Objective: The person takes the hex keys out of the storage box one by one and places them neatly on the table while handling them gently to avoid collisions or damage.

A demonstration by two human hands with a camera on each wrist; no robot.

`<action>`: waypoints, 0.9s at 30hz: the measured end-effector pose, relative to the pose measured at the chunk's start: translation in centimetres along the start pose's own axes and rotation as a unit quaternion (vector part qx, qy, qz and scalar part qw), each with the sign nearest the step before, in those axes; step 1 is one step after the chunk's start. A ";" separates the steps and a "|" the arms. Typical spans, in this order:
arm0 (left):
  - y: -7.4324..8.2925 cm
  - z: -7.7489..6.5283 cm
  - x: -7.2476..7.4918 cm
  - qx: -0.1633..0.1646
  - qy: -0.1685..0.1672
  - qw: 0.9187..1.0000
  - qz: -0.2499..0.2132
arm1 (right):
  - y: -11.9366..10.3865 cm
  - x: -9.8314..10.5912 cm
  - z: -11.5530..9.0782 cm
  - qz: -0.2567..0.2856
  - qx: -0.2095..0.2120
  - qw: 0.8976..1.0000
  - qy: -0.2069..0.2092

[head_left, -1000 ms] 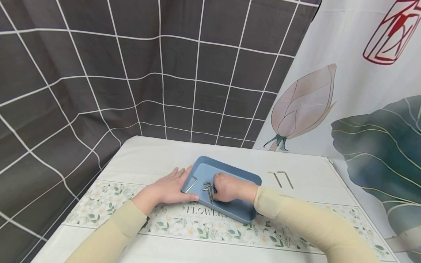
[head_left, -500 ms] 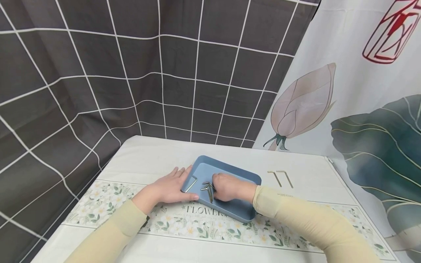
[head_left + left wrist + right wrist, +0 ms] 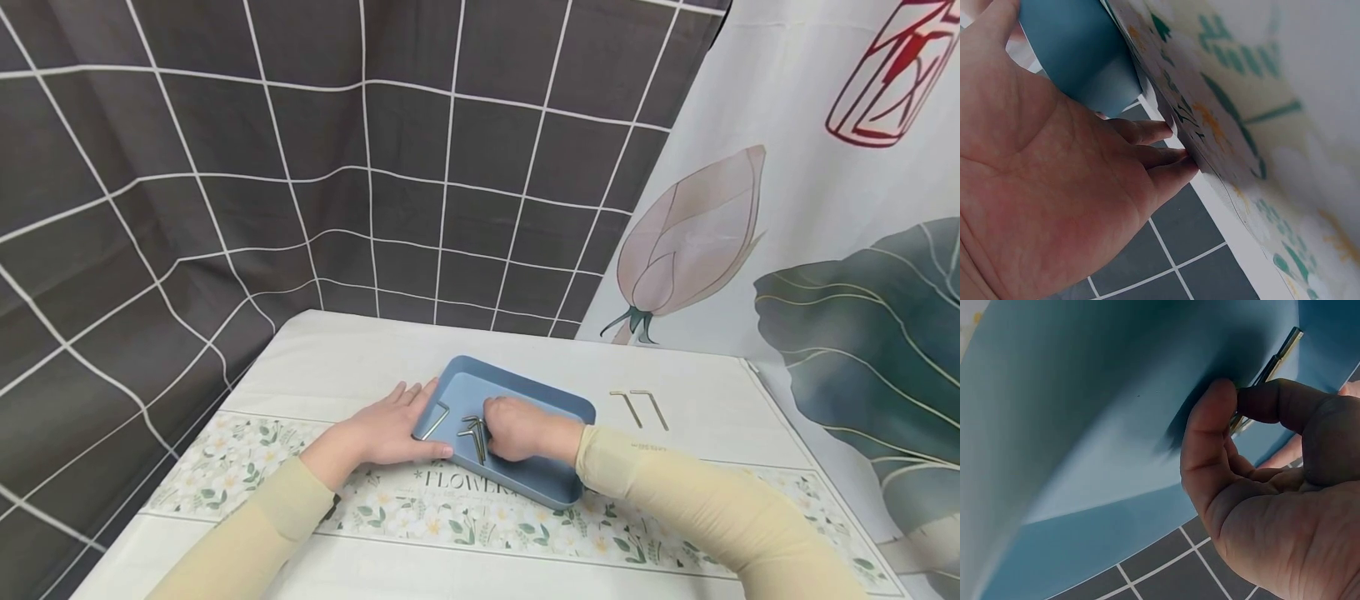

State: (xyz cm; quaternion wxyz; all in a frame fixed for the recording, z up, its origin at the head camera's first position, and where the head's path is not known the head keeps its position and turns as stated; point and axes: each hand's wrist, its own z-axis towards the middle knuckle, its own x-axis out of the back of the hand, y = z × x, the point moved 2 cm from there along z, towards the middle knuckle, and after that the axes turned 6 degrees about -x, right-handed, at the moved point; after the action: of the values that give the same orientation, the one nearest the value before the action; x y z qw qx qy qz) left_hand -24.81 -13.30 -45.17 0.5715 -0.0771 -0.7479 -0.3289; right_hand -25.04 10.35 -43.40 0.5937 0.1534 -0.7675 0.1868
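Note:
A blue tray point(image 3: 543, 400) lies at an angle on the table. My left hand point(image 3: 386, 429) steadies its left end, thumb along the rim; in the left wrist view the fingers point(image 3: 1163, 169) are extended against the tablecloth. Inside the tray, my right hand point(image 3: 517, 427) is curled beside a small cluster of hex keys point(image 3: 477, 439). Thumb and forefinger meet around hex keys point(image 3: 1282, 353) in the right wrist view, pinching at least one, though how many is hidden. A separate hex key point(image 3: 437, 422) leans near the tray's left wall.
Two brass-coloured hex keys point(image 3: 658, 410) lie side by side on the table, right of the tray. A white cloth with a floral band point(image 3: 442, 517) covers the table. Dark gridded curtain point(image 3: 405, 208) hangs behind, with a flower-printed one point(image 3: 697, 225) at the right.
Very little differs. My right hand has shifted slightly left within the tray, and the clustered hex keys have moved a little under it. My left hand and the tray stay put.

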 end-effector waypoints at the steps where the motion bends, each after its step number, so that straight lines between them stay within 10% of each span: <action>1: 0.0 0.0 0.0 0.000 0.000 1.000 0.000 | 0.0 0.0 0.0 0.000 0.000 1.000 0.001; 27: -0.2 0.1 -0.2 -0.001 0.000 1.000 -0.001 | 0.2 -0.1 -0.4 0.004 -0.006 1.000 0.023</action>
State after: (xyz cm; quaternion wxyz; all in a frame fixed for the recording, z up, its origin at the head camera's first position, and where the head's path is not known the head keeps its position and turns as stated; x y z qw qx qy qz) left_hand -24.95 -13.31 -45.43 0.5711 -0.0765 -0.7478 -0.3300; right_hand -24.73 10.73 -43.40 0.6113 0.1427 -0.7553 0.1880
